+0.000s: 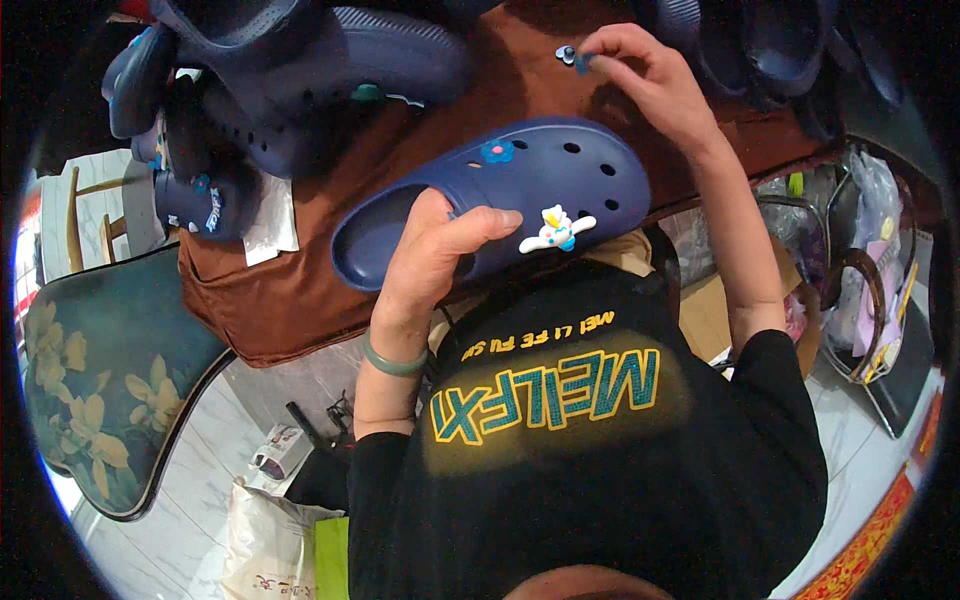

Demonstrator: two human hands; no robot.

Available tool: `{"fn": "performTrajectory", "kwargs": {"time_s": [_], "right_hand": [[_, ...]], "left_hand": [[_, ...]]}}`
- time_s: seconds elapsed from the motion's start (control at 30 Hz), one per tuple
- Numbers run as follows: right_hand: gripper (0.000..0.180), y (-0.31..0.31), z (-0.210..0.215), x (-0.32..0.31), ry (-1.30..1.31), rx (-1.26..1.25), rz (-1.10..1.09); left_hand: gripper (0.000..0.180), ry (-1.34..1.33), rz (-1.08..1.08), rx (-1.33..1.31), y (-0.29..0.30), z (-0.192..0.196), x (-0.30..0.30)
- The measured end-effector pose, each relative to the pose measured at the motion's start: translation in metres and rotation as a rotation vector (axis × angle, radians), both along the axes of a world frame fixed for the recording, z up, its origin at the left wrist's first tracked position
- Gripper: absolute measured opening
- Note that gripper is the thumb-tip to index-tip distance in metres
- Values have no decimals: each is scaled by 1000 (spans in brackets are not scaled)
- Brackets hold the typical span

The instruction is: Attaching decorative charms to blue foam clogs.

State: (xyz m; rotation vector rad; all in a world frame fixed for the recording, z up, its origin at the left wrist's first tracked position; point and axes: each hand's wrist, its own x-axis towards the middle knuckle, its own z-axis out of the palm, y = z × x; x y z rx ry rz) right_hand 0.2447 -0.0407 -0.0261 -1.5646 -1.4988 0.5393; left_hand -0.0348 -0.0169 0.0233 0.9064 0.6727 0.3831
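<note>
Pinching a small blue charm (pixel 581 60) at twelve o'clock, the right hand (pixel 650 80) should carry it steadily to the navy perforated foam clog (pixel 560 175), gripped firmly centre-frame by the left hand (pixel 430 260)

A small white printed box (pixel 281 450) and a cream printed sack (pixel 268 545) lie on the floor below the left hand (pixel 432 250).

A pile of dark blue clogs (pixel 270 90) sits at the far left of the brown-covered counter (pixel 300 290); a floral-cushioned chair (pixel 100 390) (green, yellow blooms) stands beside it.
</note>
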Motion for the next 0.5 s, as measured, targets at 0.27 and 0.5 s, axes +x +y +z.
{"fn": "performTrajectory", "kwargs": {"time_s": [0.27,0.5], "right_hand": [[27,-20,31,-24,-3,-318,477],[40,-9,35,-26,108,-564,448]], "left_hand": [[41,-24,-23,-41,0,-2,-1],[43,2,-51,-18,2,-5,-1]]}}
